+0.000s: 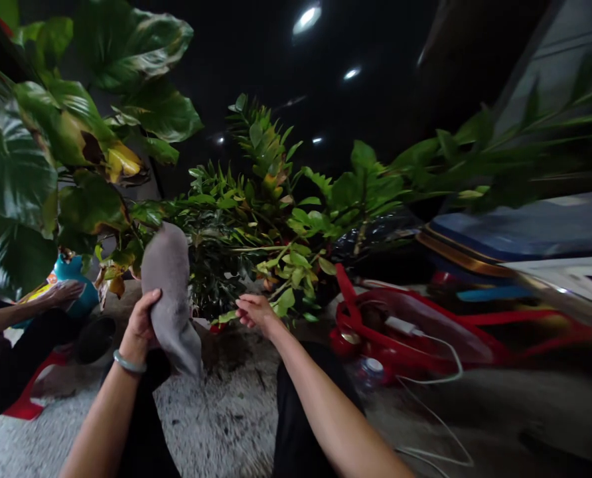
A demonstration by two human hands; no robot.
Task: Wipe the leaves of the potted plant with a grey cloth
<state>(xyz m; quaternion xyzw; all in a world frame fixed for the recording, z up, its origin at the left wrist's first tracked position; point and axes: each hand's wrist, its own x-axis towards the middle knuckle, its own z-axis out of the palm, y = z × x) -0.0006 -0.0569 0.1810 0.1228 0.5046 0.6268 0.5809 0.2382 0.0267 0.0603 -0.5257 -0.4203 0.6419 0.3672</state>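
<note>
My left hand [144,322], with a pale bangle at the wrist, grips a long, soft grey cloth [169,285]. The cloth stands up above my fingers and hangs down below them, shaped somewhat like a sock or mitt. In the middle, my right hand [256,312] is closed, its fingers curled at a leafy plant stem [285,295]. The stem appears to run into my fingers, though the grip itself is blurred. Dense green potted plants [271,199] spread just beyond both hands.
Large broad leaves [97,119] hang at upper left. Another person's hand [64,292] rests by a blue object [83,285], near a red stool [32,392]. To the right lie a red bag [415,352], a white cable [448,378] and a clear bottle with a white cap [373,367].
</note>
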